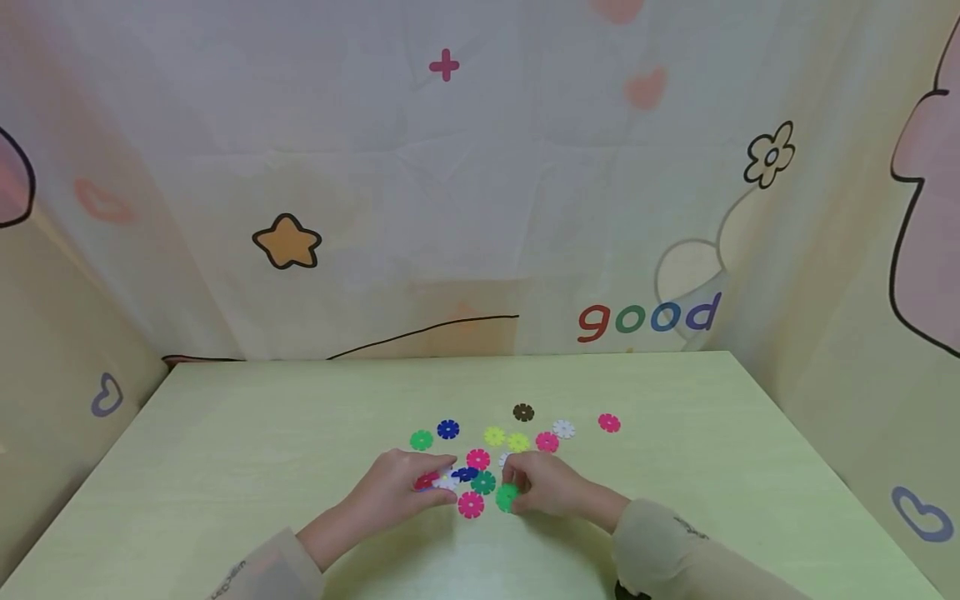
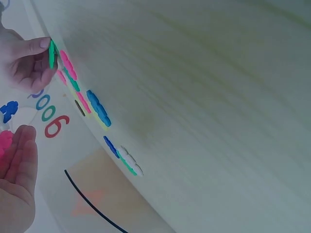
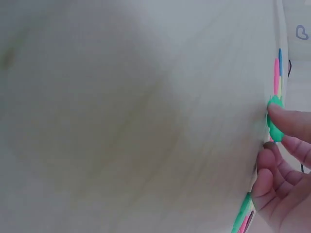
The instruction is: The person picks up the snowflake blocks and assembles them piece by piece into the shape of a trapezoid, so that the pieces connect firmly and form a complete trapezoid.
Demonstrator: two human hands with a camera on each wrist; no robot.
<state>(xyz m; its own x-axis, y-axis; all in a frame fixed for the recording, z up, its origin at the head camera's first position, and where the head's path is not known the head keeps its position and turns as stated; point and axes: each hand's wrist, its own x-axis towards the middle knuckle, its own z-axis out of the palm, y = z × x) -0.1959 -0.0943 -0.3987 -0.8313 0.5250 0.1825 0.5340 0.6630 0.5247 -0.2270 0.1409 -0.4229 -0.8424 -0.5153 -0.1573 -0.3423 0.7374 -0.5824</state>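
Several joined snowflake discs, red, white and dark blue (image 1: 466, 474), are held by my left hand (image 1: 401, 485) between thumb and fingers. In the left wrist view only a pink part (image 2: 5, 141) and a blue part (image 2: 9, 110) of them show beside the fingers. My right hand (image 1: 551, 486) pinches a light green snowflake disc (image 1: 507, 498) by its edge, just right of the joined ones; the right wrist view shows the thumb on this green disc (image 3: 275, 119). Close between the hands lie a dark green disc (image 1: 483, 482) and two pink discs (image 1: 471, 505).
Further back on the pale table (image 1: 262, 450) lie loose discs: green (image 1: 422, 440), blue (image 1: 448, 429), yellow (image 1: 517, 442), brown (image 1: 523, 412), white (image 1: 564, 429) and pink (image 1: 609, 422). A printed curtain (image 1: 360, 208) stands behind the table.
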